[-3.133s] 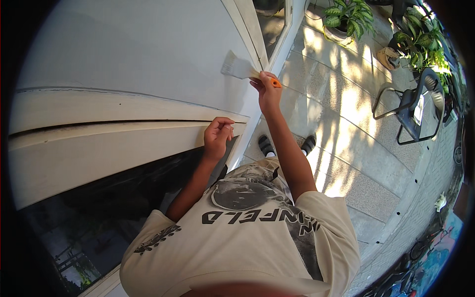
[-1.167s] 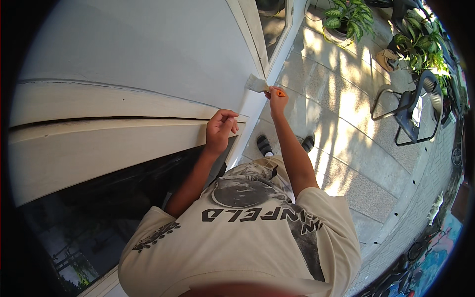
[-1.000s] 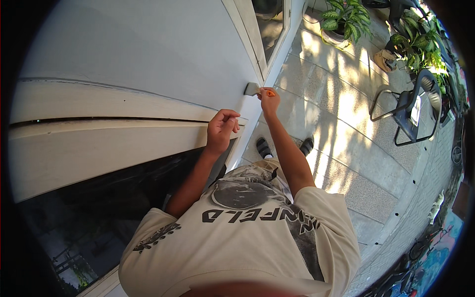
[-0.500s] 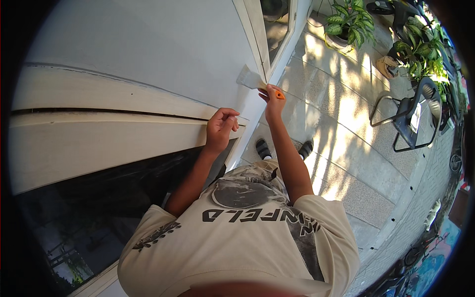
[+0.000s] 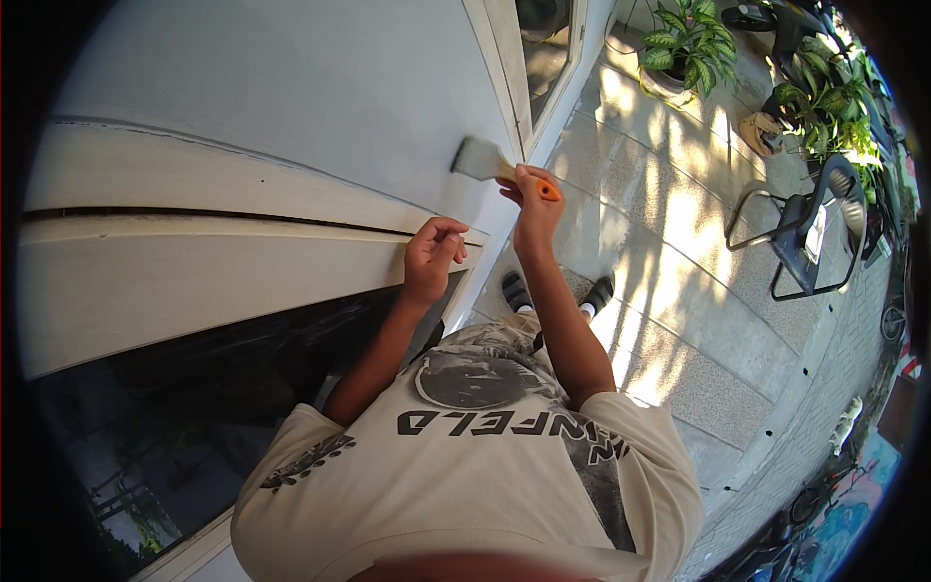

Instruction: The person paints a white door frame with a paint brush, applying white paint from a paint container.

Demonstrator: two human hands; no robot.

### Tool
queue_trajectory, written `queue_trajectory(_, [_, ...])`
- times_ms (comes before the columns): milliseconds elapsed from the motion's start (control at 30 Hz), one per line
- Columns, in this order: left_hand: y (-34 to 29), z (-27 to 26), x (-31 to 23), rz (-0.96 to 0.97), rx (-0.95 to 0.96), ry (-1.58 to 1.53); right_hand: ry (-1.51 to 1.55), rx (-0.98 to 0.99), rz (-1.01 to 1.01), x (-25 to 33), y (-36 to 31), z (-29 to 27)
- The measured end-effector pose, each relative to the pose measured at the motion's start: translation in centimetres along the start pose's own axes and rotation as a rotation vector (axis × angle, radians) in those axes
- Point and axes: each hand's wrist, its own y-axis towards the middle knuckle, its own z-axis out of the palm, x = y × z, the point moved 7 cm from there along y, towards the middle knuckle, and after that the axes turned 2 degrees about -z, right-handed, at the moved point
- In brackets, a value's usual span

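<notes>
My right hand (image 5: 531,199) grips a flat paintbrush (image 5: 482,160) with an orange handle end, its pale bristles pressed against the white wall panel (image 5: 320,87). My left hand (image 5: 432,254) rests with curled fingers on the edge of the cream window ledge (image 5: 223,252) just below the brush. Both forearms reach forward over my light printed shirt.
A dark glass pane (image 5: 175,407) lies under the ledge. A door frame (image 5: 529,68) runs beside the panel. Sunlit tiled steps (image 5: 679,262) are to the right, with potted plants (image 5: 689,44) and a black metal chair (image 5: 805,233).
The brush has travelled along the panel: down toward the ledge about a second ago, then back up. My left hand has stayed on the ledge edge.
</notes>
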Motion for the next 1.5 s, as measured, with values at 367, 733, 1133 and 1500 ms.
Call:
queue_trajectory(367, [0.5,-0.4,0.0,0.053,0.035,0.013,0.1,-0.096,0.198,-10.8,2.8,-7.7])
queue_trajectory(733, [0.8,1.1,-1.9,0.076,0.147,0.08,-0.386,-0.18,0.129,-11.4,3.7,-7.4])
queue_trajectory(1133, [0.6,1.2,-2.2,0.095,0.137,0.048,0.221,0.052,-0.07,-2.4,4.4,-2.5])
queue_trajectory(1500, [0.2,2.2,-1.8,0.105,0.144,0.034,-0.278,-0.197,0.095,-14.8,7.4,-12.0])
